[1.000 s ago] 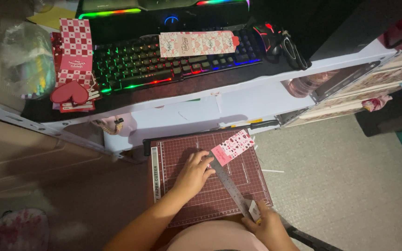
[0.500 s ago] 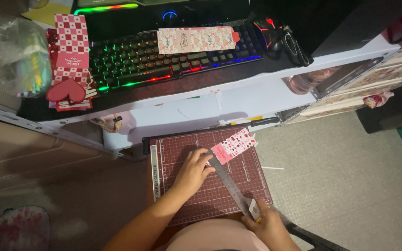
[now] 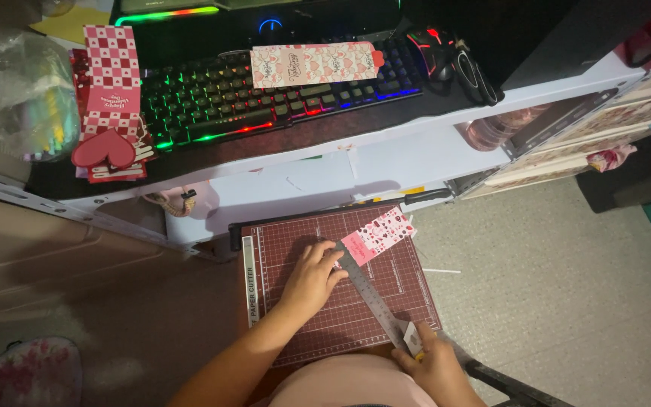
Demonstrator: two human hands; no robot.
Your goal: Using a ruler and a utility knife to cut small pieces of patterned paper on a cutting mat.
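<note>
The left hand is lying flat and palm down on the dark red cutter, its fingers stretched out and pressing on the upper end of a metal ruler just where it is meeting the card; it is gripping nothing. The ruler is running aslant across the cutter's gridded bed, from beside the left fingertips down toward the near right corner. The card, a pink strip printed with small hearts, is lying tilted on the upper right part of the bed, its far end reaching over the top edge near the black blade arm that is running along the cutter's far side. The right hand is resting at the near right corner, curled around a small pale thing at the ruler's lower end; whether it is holding a knife or only the ruler's tip I cannot tell. The cutter is sitting on the floor just in front of a white table. Up on the table a keyboard is glowing green, red and blue, with a long pink heart-patterned card lying across its keys. To its left a red-and-white checked card is standing over a red heart, and to its right a black mouse is sitting.
</note>
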